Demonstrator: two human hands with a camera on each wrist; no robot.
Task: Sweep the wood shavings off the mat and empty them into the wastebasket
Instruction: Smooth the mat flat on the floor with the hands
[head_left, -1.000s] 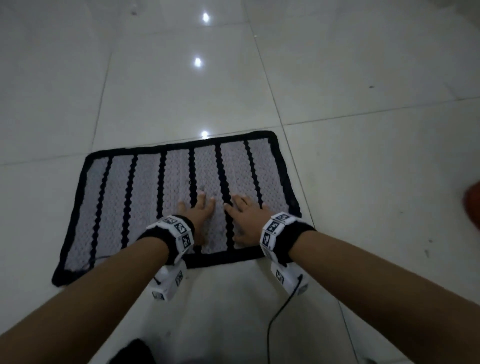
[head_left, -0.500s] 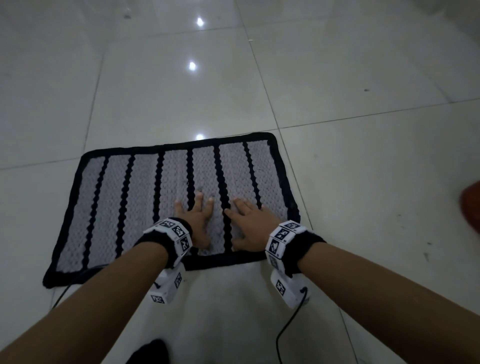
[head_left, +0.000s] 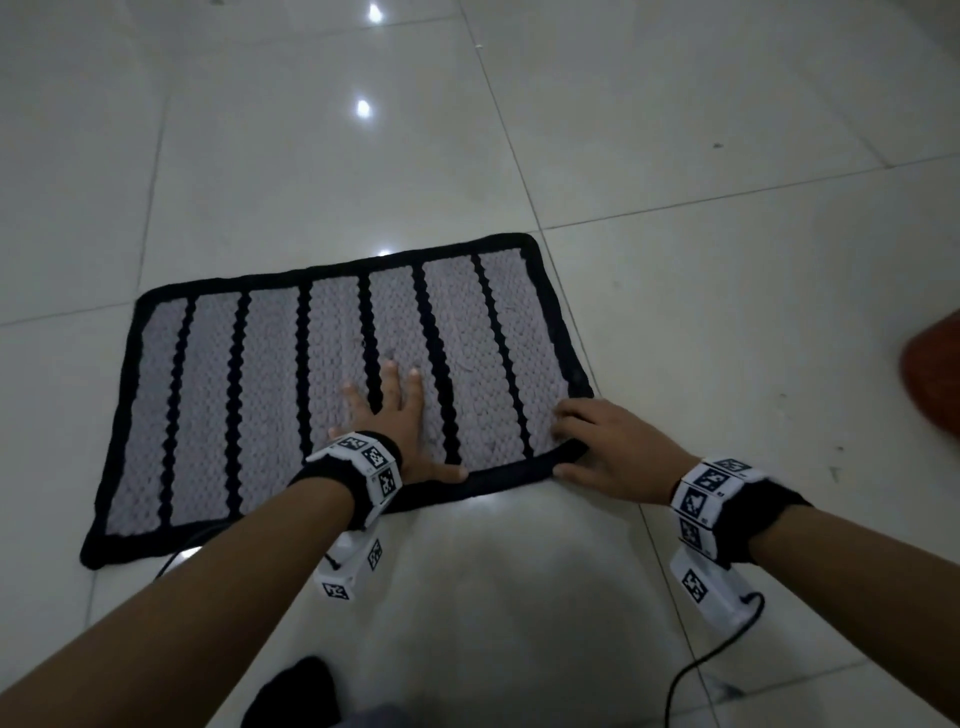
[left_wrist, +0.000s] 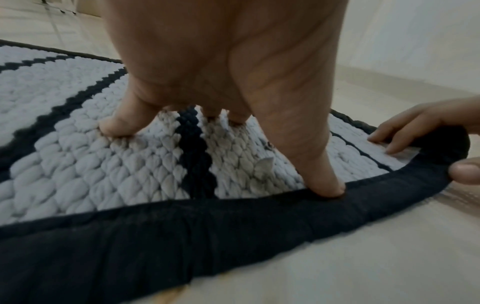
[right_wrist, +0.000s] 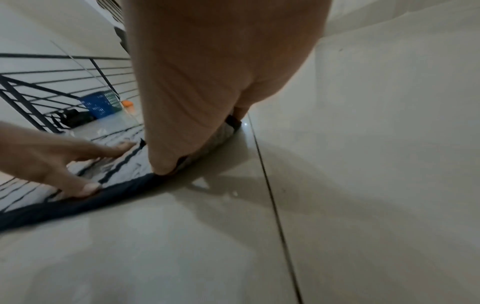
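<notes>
The mat (head_left: 332, 395) lies on the floor (head_left: 675, 312); left hand (head_left: 395, 415) lies flat w/ fingers spread, prob. to pin it. Right hand (head_left: 605, 447) pinches the near right corner, lifted a bit, perhaps to gather shavings (left_wrist: 263, 164). Wastebasket not seen for sure.

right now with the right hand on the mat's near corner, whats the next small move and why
Probably lift that corner a little further. The right hand pinches the mat at its near right corner, already raised off the floor, while the left hand presses flat; a few small shavings lie beside it and could slide inward.
</notes>
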